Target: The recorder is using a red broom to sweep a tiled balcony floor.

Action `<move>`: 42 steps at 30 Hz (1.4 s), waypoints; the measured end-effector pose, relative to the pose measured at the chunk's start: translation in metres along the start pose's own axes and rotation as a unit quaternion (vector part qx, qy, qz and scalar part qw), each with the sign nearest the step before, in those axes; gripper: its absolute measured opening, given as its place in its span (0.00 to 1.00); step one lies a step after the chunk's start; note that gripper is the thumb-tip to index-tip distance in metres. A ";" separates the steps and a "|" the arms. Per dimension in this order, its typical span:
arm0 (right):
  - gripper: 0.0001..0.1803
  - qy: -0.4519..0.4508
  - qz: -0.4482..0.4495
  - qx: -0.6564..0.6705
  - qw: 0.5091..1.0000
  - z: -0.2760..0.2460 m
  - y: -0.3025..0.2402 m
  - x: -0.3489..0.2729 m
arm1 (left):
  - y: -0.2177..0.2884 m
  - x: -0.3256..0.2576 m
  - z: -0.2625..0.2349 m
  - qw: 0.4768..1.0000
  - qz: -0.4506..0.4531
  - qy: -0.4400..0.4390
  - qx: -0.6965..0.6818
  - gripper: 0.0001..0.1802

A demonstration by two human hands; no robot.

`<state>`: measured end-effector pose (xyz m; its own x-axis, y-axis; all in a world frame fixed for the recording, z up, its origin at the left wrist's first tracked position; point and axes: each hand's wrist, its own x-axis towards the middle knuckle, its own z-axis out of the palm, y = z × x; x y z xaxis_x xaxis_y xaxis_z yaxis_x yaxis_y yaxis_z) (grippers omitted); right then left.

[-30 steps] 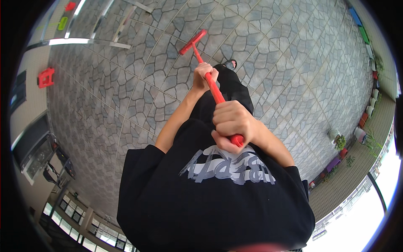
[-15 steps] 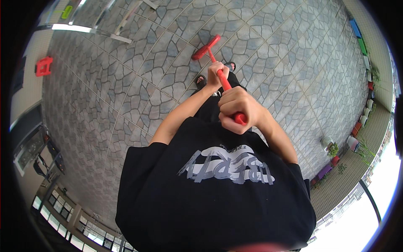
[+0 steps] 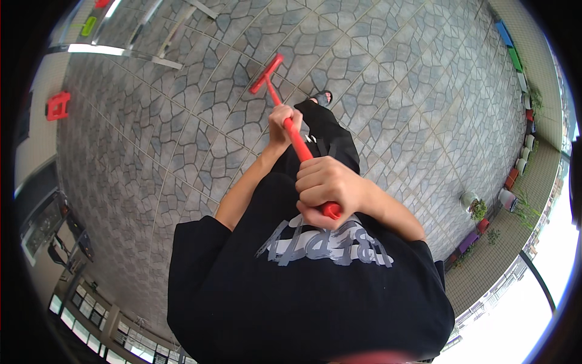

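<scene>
A red long-handled broom (image 3: 298, 142) slants from in front of my chest down to the paving, away from me and to the left. Its narrow, straight red head (image 3: 267, 73) lies across the stone-patterned floor; what is on its underside cannot be made out. Lower on the handle, my left hand (image 3: 284, 122) wraps around the shaft. My right hand (image 3: 330, 189) grips near the top end, its fist closed just in front of my shirt, with the rounded handle tip poking out below the fingers.
My sandalled foot (image 3: 323, 98) stands right of the broom head. Flowerpots and planters, among them a white pot (image 3: 469, 201) with a plant, line the wall at right. A red plastic stool-like object (image 3: 58, 106) is at far left, and metal rails (image 3: 100, 49) run at upper left.
Both hands have shifted left and closer to my body with the broom. Its head has swept left over the paving. My left foot has dropped out of sight.
</scene>
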<state>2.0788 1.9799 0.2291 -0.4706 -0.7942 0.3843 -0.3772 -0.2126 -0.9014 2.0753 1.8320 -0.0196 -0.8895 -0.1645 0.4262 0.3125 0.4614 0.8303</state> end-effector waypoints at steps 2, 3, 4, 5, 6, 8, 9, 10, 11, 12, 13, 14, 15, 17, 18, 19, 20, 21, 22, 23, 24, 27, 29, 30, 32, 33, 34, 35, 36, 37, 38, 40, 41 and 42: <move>0.10 -0.004 0.006 0.005 1.000 0.013 0.010 -0.003 | -0.014 -0.015 -0.012 1.000 -0.015 -0.009 0.015 0.20; 0.10 -0.005 0.014 0.010 1.000 0.017 0.013 -0.004 | -0.015 -0.019 -0.018 0.999 -0.031 -0.022 0.027 0.20; 0.12 -0.014 0.023 0.017 0.999 0.019 0.015 -0.004 | -0.016 -0.023 -0.024 0.999 -0.036 -0.027 0.026 0.21; 0.12 -0.023 0.018 0.017 0.999 0.021 0.015 -0.004 | -0.013 -0.025 -0.030 0.999 -0.034 -0.017 0.029 0.21; 0.13 -0.020 0.017 0.024 0.999 0.020 0.015 -0.002 | -0.012 -0.026 -0.034 0.999 -0.026 -0.027 0.035 0.21; 0.16 -0.009 0.013 0.048 0.999 0.018 0.015 0.001 | -0.010 -0.031 -0.042 0.998 -0.024 -0.034 0.054 0.20; 0.16 -0.021 -0.001 0.048 0.999 0.017 0.016 0.003 | -0.009 -0.032 -0.046 0.996 -0.028 -0.045 0.066 0.21; 0.16 -0.003 0.013 0.065 0.998 0.015 0.016 0.007 | -0.005 -0.032 -0.048 0.996 -0.041 -0.037 0.072 0.21; 0.17 0.017 0.026 0.083 0.996 0.012 0.018 0.011 | -0.002 -0.034 -0.053 0.995 -0.053 -0.030 0.080 0.20; 0.16 -0.004 0.030 0.082 0.996 0.008 0.020 0.013 | 0.001 -0.038 -0.059 0.993 -0.071 -0.021 0.087 0.20; 0.16 -0.017 0.014 0.086 0.996 0.006 0.019 0.016 | 0.005 -0.042 -0.065 0.992 -0.088 -0.010 0.095 0.20; 0.14 -0.024 0.027 0.104 0.994 0.002 0.016 0.020 | 0.006 -0.049 -0.066 0.989 -0.087 -0.022 0.115 0.18; 0.11 -0.032 0.034 0.120 0.992 -0.004 0.018 0.026 | 0.005 -0.052 -0.069 0.986 -0.081 -0.033 0.140 0.17; 0.08 -0.073 0.020 0.129 0.989 -0.018 0.029 0.028 | 0.020 -0.043 -0.084 0.989 -0.064 -0.121 0.053 0.15; 0.11 -0.110 0.074 0.124 0.983 -0.025 0.025 0.034 | 0.013 -0.055 -0.089 0.986 -0.076 -0.129 0.067 0.14; 0.14 -0.146 0.132 0.114 0.974 -0.034 0.021 0.039 | 0.003 -0.071 -0.090 0.983 -0.091 -0.137 0.077 0.14; 0.28 -0.206 0.138 0.131 0.960 -0.045 0.041 0.032 | 0.004 -0.076 -0.090 0.985 -0.084 -0.123 0.091 0.14; 0.28 -0.218 0.127 0.129 0.959 -0.058 0.039 0.032 | 0.011 -0.084 -0.088 0.981 -0.145 -0.074 0.105 0.15; 0.36 -0.191 0.166 0.168 0.953 -0.072 0.037 0.034 | 0.012 -0.086 -0.082 0.974 -0.197 -0.029 0.111 0.18; 0.45 -0.169 0.199 0.212 0.942 -0.085 0.039 0.038 | 0.016 -0.092 -0.077 0.974 -0.190 -0.015 0.121 0.18; 0.58 -0.205 0.183 0.237 0.932 -0.101 0.056 0.033 | 0.017 -0.097 -0.073 0.962 -0.239 0.024 0.127 0.18; 0.65 -0.062 0.163 0.492 0.853 -0.132 0.059 0.046 | 0.005 -0.107 -0.061 0.943 -0.296 0.051 0.143 0.18; 0.67 0.013 0.158 0.613 0.774 -0.147 0.046 0.069 | -0.006 -0.114 -0.058 0.939 -0.246 0.042 0.238 0.18; 0.65 0.012 0.135 0.655 0.744 -0.152 0.040 0.081 | -0.005 -0.127 -0.051 0.933 -0.228 0.032 0.276 0.19; 0.64 0.018 0.090 0.690 0.718 -0.162 0.026 0.095 | 0.027 -0.100 -0.047 0.925 -0.355 0.088 0.103 0.22; 0.64 0.016 0.105 0.693 0.713 -0.164 0.022 0.106 | 0.017 -0.116 -0.049 0.924 -0.352 0.117 0.091 0.19; 0.63 0.016 0.096 0.705 0.702 -0.164 0.025 0.110 | 0.026 -0.109 -0.047 0.932 -0.317 0.122 0.128 0.16; 0.62 0.013 0.088 0.719 0.689 -0.160 0.027 0.111 | 0.039 -0.102 -0.045 0.929 -0.329 0.121 0.121 0.16; 0.62 0.011 0.101 0.721 0.686 -0.155 0.028 0.112 | 0.051 -0.096 -0.043 0.931 -0.304 0.157 0.124 0.15; 0.61 0.006 0.114 0.734 0.669 -0.148 0.028 0.112 | 0.065 -0.092 -0.042 0.931 -0.280 0.196 0.129 0.15; 0.61 -0.001 0.128 0.747 0.653 -0.140 0.028 0.110 | 0.080 -0.086 -0.039 0.925 -0.292 0.206 0.128 0.15; 0.61 0.000 0.171 0.758 0.630 -0.120 0.023 0.106 | 0.110 -0.067 -0.036 0.926 -0.204 0.294 0.125 0.12; 0.61 0.010 0.198 0.764 0.614 -0.111 0.022 0.106 | 0.121 -0.061 -0.036 0.918 -0.213 0.309 0.132 0.12; 0.60 -0.007 0.207 0.771 0.602 -0.103 0.022 0.101 | 0.132 -0.057 -0.032 0.907 -0.215 0.343 0.119 0.10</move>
<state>1.9408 1.9532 0.2682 -0.2599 -0.9630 0.0711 0.9641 -0.2629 -0.0368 2.1778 1.8743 0.0770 -0.4705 -0.8397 0.2712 -0.1675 0.3867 0.9069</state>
